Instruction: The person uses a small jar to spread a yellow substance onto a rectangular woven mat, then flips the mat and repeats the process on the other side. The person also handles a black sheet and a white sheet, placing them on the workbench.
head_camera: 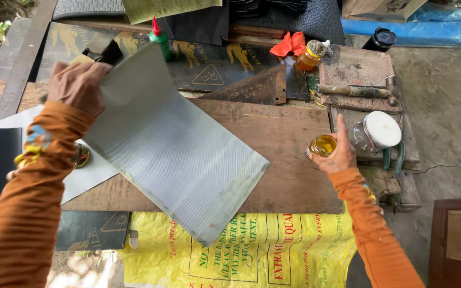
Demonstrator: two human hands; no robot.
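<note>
Grey textured sheet lifted over wooden table

Left hand [78, 85], fingers closed on far corner of thin rectangular grey sheet [174, 146], slanting above worn brown table [289, 160]. Right hand [337, 154], fingers wrapped around small round glass jar [323, 145] of amber liquid, index finger straight. Just right: white-lidded glass jar [377, 132]; farther, rusty hammer [356, 90].

Worn wooden workbench [289, 160] — on it rusty saw [254, 88], hammer [356, 90], green glue bottle [159, 38].
</note>
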